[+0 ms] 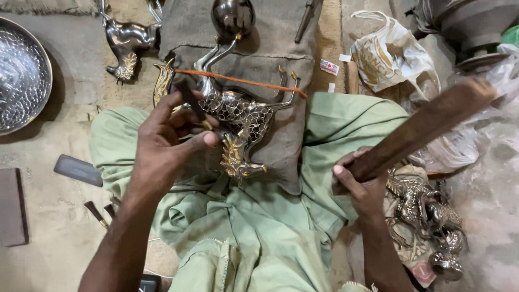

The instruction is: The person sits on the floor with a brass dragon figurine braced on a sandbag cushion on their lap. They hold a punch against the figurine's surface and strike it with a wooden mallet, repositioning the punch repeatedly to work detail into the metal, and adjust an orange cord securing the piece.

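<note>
Looks like mid-engraving: left hand [162, 143] pinches a small chisel [190, 100] tip-down on the metal deer figure [240, 121] lying across the lap. Right hand [362, 181], right of the deer, grips a raised wooden mallet [427, 127]; next strike needs to land square on the chisel head.

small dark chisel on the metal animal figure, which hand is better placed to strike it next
Right. The right hand grips the long brown wooden mallet, raised clear; the left hand is busy pinching the small dark chisel against the shiny patterned metal animal figure.
</note>
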